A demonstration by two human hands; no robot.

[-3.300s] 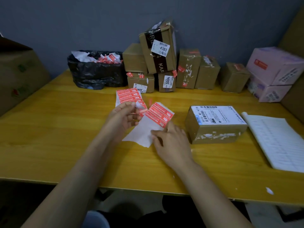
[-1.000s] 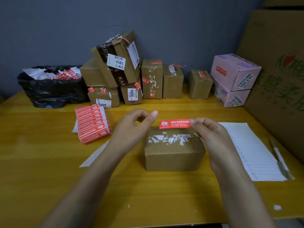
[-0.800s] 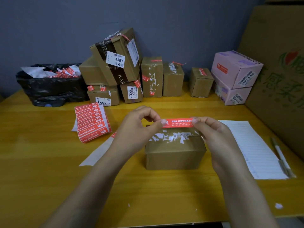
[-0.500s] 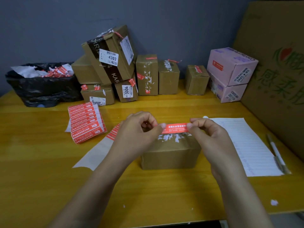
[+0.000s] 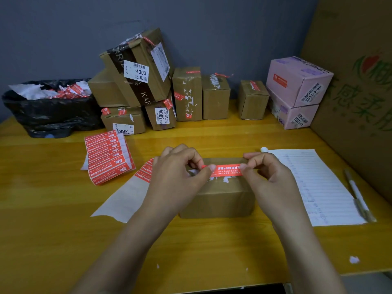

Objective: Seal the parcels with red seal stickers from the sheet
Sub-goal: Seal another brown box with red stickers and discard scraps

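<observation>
Around my parcel: sticker sheets crowd its left, lined paper its right, stacked boxes behind; bare tabletop in front.

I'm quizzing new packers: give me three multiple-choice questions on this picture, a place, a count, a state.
1. The red sticker over the parcel is A pinched by left hand and right hand, B lying loose, C pinched by right hand only.
2. How many pink boxes stand stacked at right? A one, B two, C four.
3. The pen lies A on the parcel, B beside the lined paper, C on the pink boxes.
1 A: a hand grips each end. 2 B: one sits on another. 3 B: it lies along the paper's right edge.
</observation>
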